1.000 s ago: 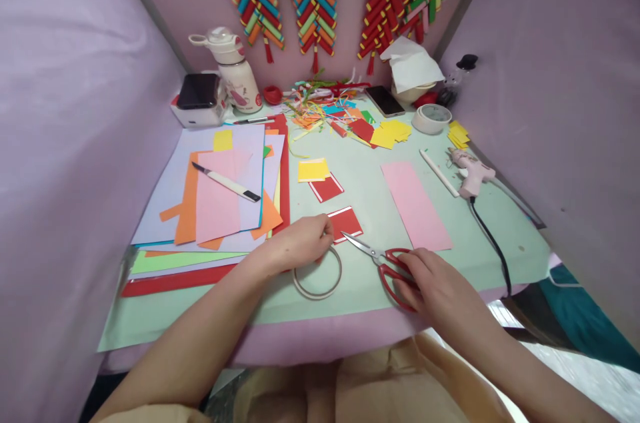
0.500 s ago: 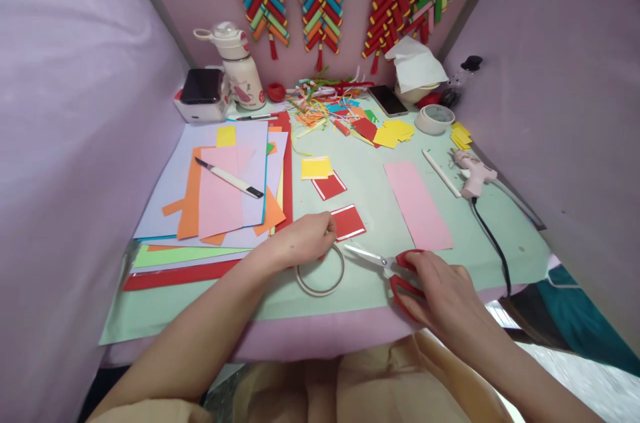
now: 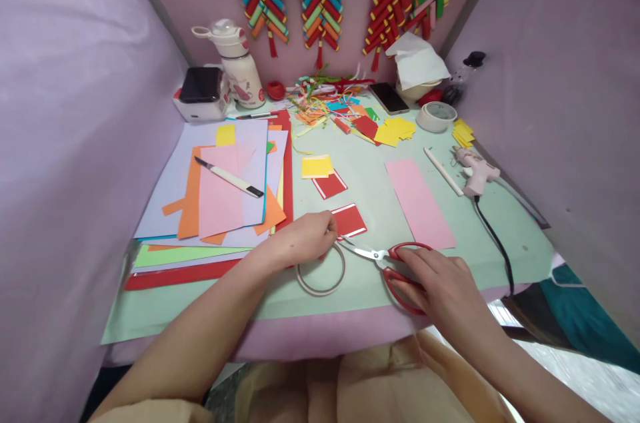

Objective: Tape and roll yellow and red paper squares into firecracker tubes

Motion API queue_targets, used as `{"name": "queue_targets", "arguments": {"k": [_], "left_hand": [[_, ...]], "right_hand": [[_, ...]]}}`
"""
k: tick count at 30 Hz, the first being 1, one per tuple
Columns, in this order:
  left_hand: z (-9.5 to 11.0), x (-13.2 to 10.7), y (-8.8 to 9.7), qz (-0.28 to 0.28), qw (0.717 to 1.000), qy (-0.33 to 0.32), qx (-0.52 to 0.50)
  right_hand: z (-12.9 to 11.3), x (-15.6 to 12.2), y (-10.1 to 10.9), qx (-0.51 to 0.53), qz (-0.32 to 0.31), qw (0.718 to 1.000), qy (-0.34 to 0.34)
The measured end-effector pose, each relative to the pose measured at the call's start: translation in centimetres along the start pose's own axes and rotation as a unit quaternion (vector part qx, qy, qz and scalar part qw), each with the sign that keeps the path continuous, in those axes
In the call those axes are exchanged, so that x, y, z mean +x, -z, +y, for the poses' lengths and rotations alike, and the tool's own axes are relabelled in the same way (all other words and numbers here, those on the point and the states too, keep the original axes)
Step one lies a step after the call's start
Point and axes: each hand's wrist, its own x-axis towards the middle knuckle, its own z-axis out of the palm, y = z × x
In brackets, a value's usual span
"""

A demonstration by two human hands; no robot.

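My left hand (image 3: 316, 235) is closed in a pinch at the top of a narrow roll of tape (image 3: 323, 292) that stands on the table's near side. Just beyond its fingertips lies a red card (image 3: 350, 220) with white strips along two edges. My right hand (image 3: 445, 280) grips red-handled scissors (image 3: 377, 255), fingers through the loops. The handles are spread, and the blade tips meet the tape by the left fingertips. Farther back, a yellow card (image 3: 317, 167) overlaps a second red card (image 3: 331, 186), both with white strips.
On the left, a craft knife (image 3: 229, 176) rests on stacked coloured paper (image 3: 165, 196). A pink sheet (image 3: 420, 203), a white stick (image 3: 443, 172) and a glue gun (image 3: 477, 173) lie right. Paper scraps (image 3: 325, 106), a phone (image 3: 389, 98) and a bottle (image 3: 243, 73) are behind.
My right hand has brought the scissors slightly left and up to the tape near the left fingertips, and their handles have spread wider. My left hand has stayed in place.
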Motion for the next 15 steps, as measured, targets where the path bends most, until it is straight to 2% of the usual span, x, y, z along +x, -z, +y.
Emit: {"name": "queue_targets", "arguments": {"k": [15], "left_hand": [[-0.17, -0.03, 0.06, -0.004, 1.000, 0.001, -0.012]], "right_hand": [[-0.32, 0.76, -0.05, 0.002, 0.011, 1.000, 0.020]]}}
